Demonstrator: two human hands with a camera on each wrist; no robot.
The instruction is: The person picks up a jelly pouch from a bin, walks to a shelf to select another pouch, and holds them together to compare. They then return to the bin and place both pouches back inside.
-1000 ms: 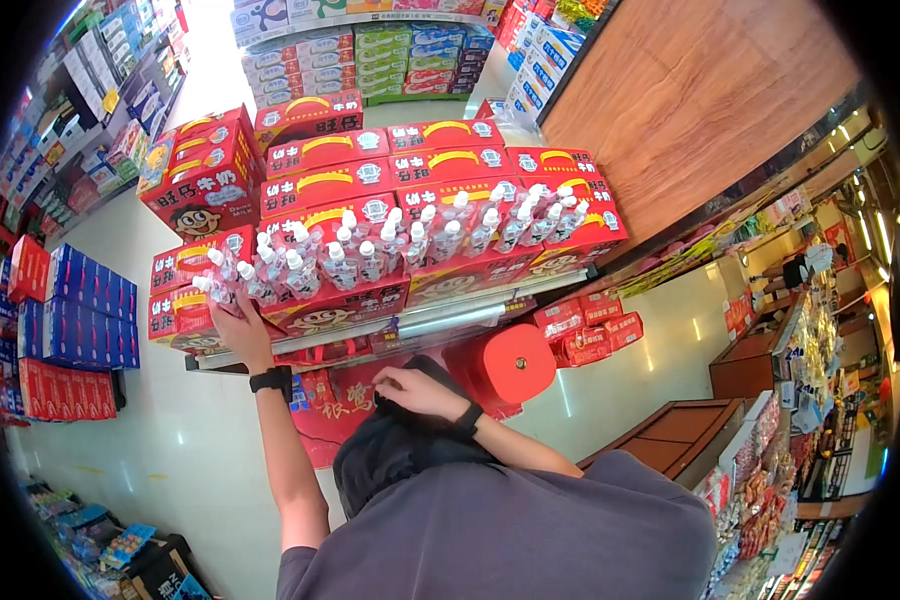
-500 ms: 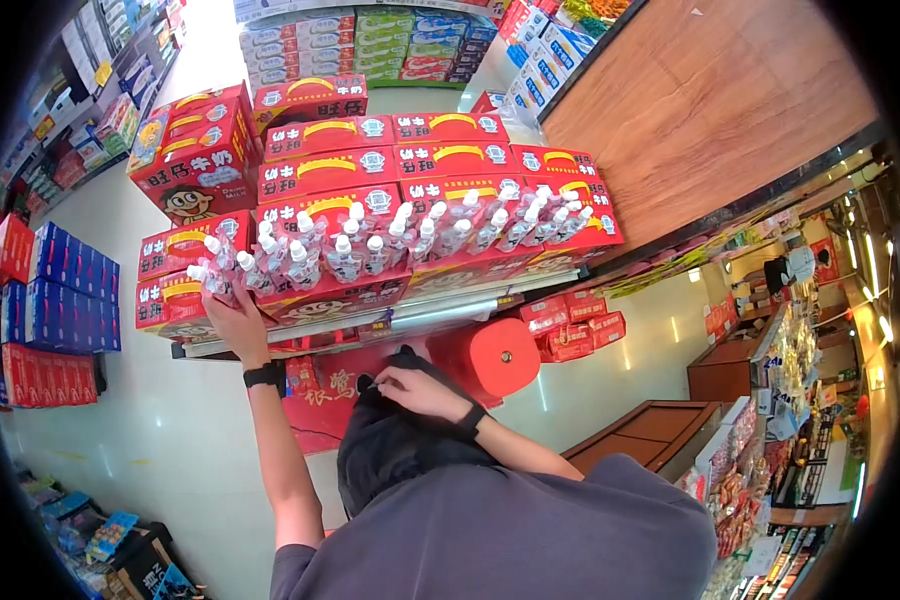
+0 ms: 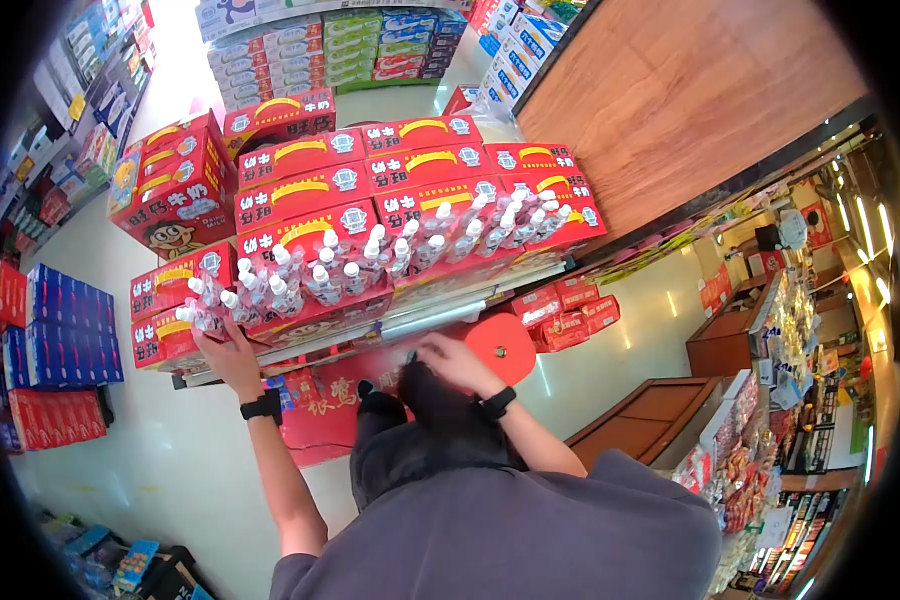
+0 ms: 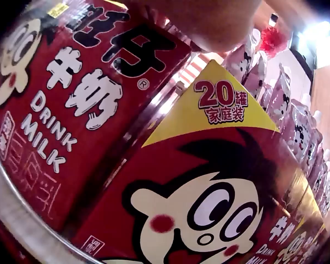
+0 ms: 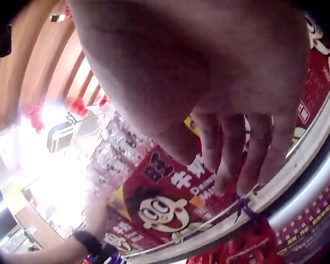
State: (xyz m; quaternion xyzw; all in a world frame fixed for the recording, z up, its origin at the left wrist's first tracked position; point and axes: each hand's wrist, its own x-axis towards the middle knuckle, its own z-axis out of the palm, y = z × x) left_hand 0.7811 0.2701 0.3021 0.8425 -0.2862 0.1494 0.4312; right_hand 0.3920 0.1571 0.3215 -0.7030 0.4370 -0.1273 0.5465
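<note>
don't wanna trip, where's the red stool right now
In the head view, the red stool is just right of the right hand, between it and the red packs, near the shelf's front edge.

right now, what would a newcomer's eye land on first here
Probably the bank of red milk cartons with yellow handles, stacked in tiers in front of the person. Next, the crowd of white-capped pouches along the cartons' front edge, with the left hand at the row's left end. Close up, the big-eyed cartoon face fills the lower middle of the left wrist view.
</note>
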